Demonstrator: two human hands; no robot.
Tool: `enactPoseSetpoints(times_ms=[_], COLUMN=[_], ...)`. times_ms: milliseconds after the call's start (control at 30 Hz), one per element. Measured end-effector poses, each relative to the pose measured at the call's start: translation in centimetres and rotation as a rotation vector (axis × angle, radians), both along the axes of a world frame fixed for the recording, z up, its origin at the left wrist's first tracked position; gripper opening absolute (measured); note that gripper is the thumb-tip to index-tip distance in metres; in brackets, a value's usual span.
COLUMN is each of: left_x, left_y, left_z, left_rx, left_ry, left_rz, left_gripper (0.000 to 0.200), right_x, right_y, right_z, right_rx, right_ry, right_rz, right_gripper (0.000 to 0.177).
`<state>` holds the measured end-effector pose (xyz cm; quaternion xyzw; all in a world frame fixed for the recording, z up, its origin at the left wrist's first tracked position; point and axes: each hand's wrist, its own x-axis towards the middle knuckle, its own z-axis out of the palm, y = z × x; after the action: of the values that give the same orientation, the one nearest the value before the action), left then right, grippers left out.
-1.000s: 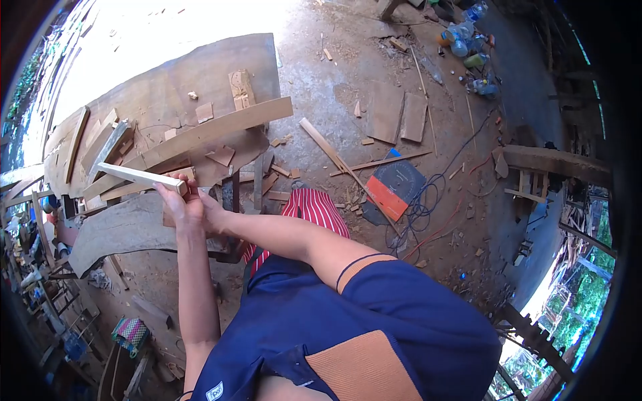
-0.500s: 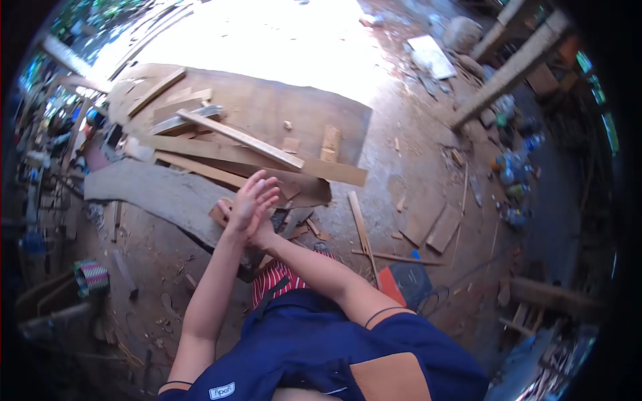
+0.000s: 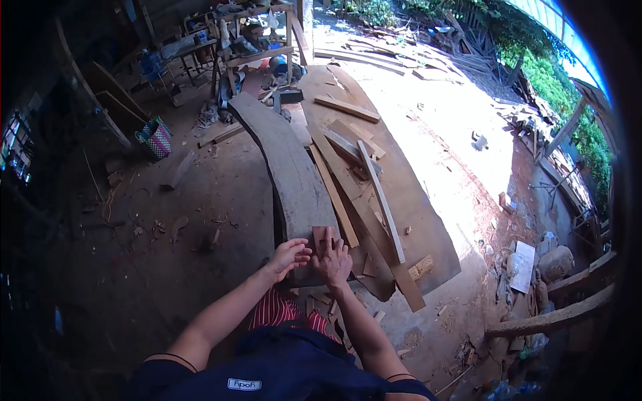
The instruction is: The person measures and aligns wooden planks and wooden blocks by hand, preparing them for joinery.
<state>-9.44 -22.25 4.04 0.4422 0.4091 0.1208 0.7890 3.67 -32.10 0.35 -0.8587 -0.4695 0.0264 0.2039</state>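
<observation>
A small reddish-brown wooden block (image 3: 321, 232) lies on the near end of a long curved grey wooden slab (image 3: 284, 150). Over this block rests my right hand (image 3: 334, 264), its fingers on top of it and gripping it. Just to the left is my left hand (image 3: 290, 259), with loosely bent fingers apart and nothing visible in them. It hovers beside the slab's left edge, near the block. Part of the block is hidden beneath my right fingers.
Right of the slab, a broad brown sheet (image 3: 414, 207) carries several wooden strips, including a pale batten (image 3: 381, 200). A woven basket (image 3: 155, 139) stands at left. Offcuts litter the floor. Posts (image 3: 555, 324) and bags stand at lower right; cluttered shelving (image 3: 257, 40) is behind.
The head view has swung left and up. My hands, earlier close together with one palm raised, have parted. My right hand has come down onto the block; my left is lower beside it.
</observation>
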Motion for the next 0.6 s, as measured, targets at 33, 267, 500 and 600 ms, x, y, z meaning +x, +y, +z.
enactPoseSetpoints(times_ms=[33, 267, 500, 600], left_x=[-0.6, -1.0, 0.5, -0.2], left_y=[-0.4, -1.1, 0.9, 2.7], left_z=[0.2, -1.2, -0.5, -0.8], left_rx=[-0.007, -0.055, -0.081, -0.084], left_ry=[0.009, -0.01, -0.085, -0.077], left_rz=[0.024, 0.056, 0.005, -0.02], left_gripper=[0.029, 0.028, 0.028, 0.029], right_x=[0.1, 0.5, 0.5, 0.6], right_y=[-0.1, 0.0, -0.1, -0.2], right_z=[-0.2, -1.3, -1.4, -1.4], right_rx=[0.013, 0.034, -0.021, -0.041], right_ry=[-0.009, -0.057, -0.076, -0.091], right_rz=[0.016, 0.056, 0.048, 0.065], right_gripper=[0.096, 0.098, 0.096, 0.097])
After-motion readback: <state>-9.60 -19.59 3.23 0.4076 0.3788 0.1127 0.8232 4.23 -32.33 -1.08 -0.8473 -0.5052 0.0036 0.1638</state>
